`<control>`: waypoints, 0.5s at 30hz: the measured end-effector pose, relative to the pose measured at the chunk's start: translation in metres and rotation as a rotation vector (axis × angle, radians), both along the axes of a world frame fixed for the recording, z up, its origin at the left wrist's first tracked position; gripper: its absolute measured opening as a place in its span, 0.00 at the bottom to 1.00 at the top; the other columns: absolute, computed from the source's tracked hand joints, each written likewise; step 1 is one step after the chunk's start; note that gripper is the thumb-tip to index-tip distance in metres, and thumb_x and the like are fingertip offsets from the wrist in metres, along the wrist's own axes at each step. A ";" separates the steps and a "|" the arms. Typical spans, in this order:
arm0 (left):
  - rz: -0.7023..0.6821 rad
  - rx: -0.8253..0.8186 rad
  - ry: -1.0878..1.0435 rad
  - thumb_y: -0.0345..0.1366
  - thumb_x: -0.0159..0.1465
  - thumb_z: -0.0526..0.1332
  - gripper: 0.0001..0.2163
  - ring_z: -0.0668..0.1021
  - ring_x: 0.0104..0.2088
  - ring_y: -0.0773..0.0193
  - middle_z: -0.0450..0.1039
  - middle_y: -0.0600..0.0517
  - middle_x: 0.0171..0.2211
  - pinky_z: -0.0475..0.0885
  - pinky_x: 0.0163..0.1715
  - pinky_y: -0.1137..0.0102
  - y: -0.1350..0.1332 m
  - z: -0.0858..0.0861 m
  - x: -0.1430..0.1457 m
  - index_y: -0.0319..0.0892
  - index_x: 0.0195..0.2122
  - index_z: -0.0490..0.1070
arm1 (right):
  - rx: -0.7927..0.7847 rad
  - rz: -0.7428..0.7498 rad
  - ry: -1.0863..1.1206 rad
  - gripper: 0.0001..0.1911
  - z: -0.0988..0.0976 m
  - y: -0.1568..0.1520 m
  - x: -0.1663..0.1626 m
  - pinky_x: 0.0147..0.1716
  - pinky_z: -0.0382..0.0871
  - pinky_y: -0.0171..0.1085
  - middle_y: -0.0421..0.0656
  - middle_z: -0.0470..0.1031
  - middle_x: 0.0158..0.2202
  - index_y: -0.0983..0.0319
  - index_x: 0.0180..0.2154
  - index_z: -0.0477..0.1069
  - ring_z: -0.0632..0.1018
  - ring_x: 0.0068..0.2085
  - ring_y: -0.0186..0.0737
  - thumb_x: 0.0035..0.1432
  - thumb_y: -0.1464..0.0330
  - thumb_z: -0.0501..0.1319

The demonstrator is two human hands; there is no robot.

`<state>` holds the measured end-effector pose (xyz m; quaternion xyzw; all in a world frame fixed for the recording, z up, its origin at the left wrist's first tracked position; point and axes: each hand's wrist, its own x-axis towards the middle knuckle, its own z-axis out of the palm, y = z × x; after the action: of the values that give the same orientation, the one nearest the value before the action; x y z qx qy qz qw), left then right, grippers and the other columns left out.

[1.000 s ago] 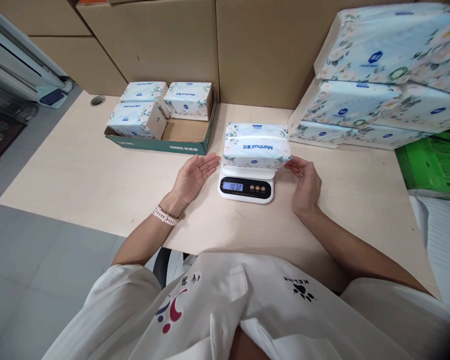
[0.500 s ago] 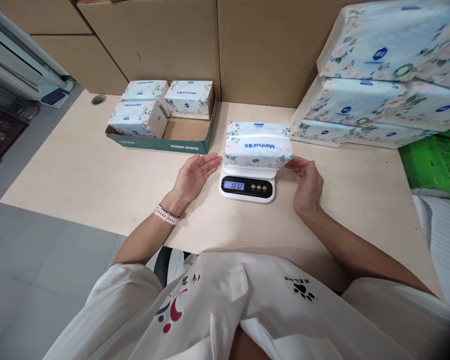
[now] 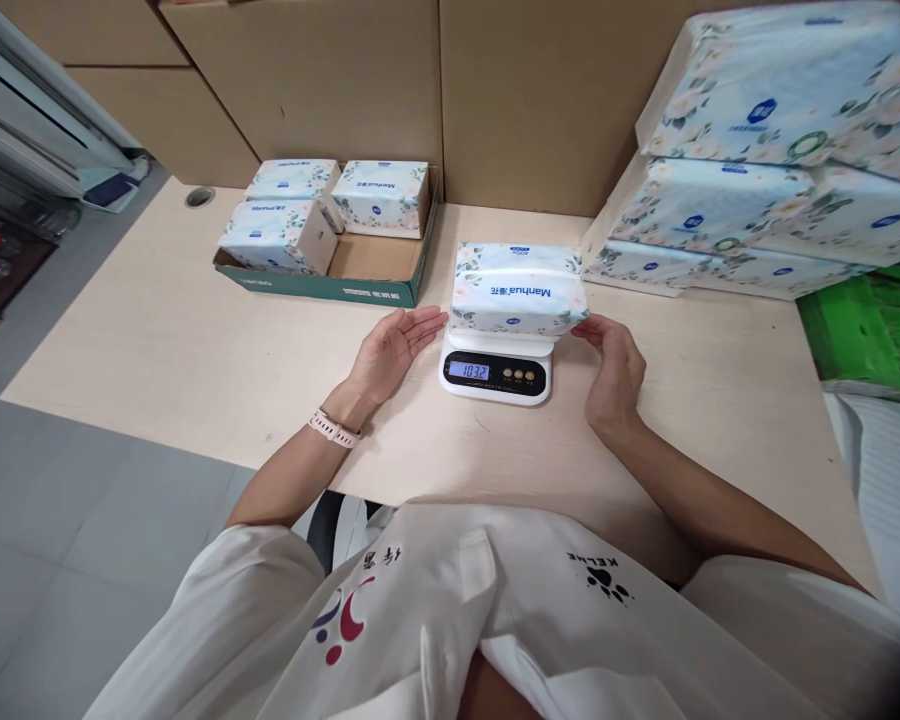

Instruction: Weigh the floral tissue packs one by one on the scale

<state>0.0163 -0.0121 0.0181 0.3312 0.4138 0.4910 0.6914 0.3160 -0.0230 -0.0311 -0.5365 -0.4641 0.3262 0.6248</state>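
Observation:
A floral pack of tissues [image 3: 519, 290] lies on the white digital scale [image 3: 495, 377], whose lit display shows what looks like 103.2. Just left of the pack, my left hand [image 3: 394, 352] rests palm up on the table with fingers stretched out, holding nothing. At the pack's right end is my right hand [image 3: 615, 370], its fingers extended and the tips at or very near the wrapper's corner. I cannot tell whether those tips touch it. The scale's plate is mostly hidden under the pack.
A shallow green carton [image 3: 322, 285] at the back left holds three tissue packs [image 3: 274, 235]. More tissue packs [image 3: 720, 200] are stacked at the back right, beside a bright green package [image 3: 870, 330]. Large cardboard boxes [image 3: 517, 110] line the table's rear. A round cable hole [image 3: 199, 198] is near the left corner.
Almost nothing differs. The whole view has shifted very slightly; both hands, the pack and the scale keep their places, with the reading apparently unchanged.

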 end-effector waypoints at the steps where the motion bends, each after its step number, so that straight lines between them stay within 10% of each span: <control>1: -0.004 0.001 -0.001 0.55 0.64 0.66 0.23 0.74 0.71 0.46 0.82 0.41 0.60 0.61 0.77 0.54 0.000 0.000 0.000 0.40 0.48 0.83 | -0.003 0.000 -0.002 0.25 0.000 0.000 0.000 0.63 0.76 0.56 0.46 0.85 0.49 0.57 0.48 0.82 0.84 0.52 0.48 0.71 0.46 0.57; 9: 0.034 0.179 0.140 0.56 0.64 0.67 0.28 0.67 0.76 0.45 0.72 0.45 0.71 0.57 0.78 0.53 0.006 -0.002 0.009 0.44 0.59 0.78 | -0.074 0.022 0.027 0.30 0.011 0.007 -0.001 0.70 0.70 0.58 0.48 0.82 0.59 0.56 0.57 0.78 0.81 0.62 0.50 0.67 0.42 0.61; 15: -0.061 0.347 0.141 0.57 0.63 0.68 0.33 0.57 0.80 0.43 0.67 0.50 0.74 0.54 0.79 0.50 0.021 0.013 0.040 0.48 0.66 0.73 | -0.077 0.337 -0.037 0.34 0.035 0.016 -0.027 0.78 0.59 0.58 0.38 0.69 0.74 0.46 0.71 0.66 0.68 0.76 0.48 0.73 0.41 0.47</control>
<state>0.0559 0.0091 0.0306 0.4914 0.3601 0.5094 0.6077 0.2886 -0.0069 0.0039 -0.4806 -0.5458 0.4340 0.5318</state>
